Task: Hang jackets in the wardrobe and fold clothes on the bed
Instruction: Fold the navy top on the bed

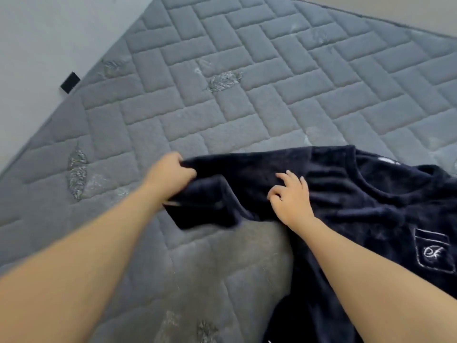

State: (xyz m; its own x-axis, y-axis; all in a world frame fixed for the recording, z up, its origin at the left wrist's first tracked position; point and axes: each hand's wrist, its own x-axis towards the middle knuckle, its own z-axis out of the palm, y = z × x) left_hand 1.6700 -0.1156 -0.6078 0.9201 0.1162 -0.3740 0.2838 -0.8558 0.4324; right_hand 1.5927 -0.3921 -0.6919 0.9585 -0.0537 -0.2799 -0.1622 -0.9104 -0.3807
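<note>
A dark navy fleece shirt (358, 206) lies spread on the grey quilted bed (222, 95), its round neckline toward the right and a white-stitched chest pocket at the far right. My left hand (170, 173) grips the end of its short sleeve and holds it slightly off the bed. My right hand (291, 196) rests on the shoulder area with fingers bent, pressing the fabric down. The lower part of the shirt runs out of view at the bottom right.
The bed cover has a brick-pattern quilting with several silvery leaf motifs (223, 81). A pale wall (37, 33) borders the bed at the left, with a small black block (70, 82) against it. Bare floor shows at the top right.
</note>
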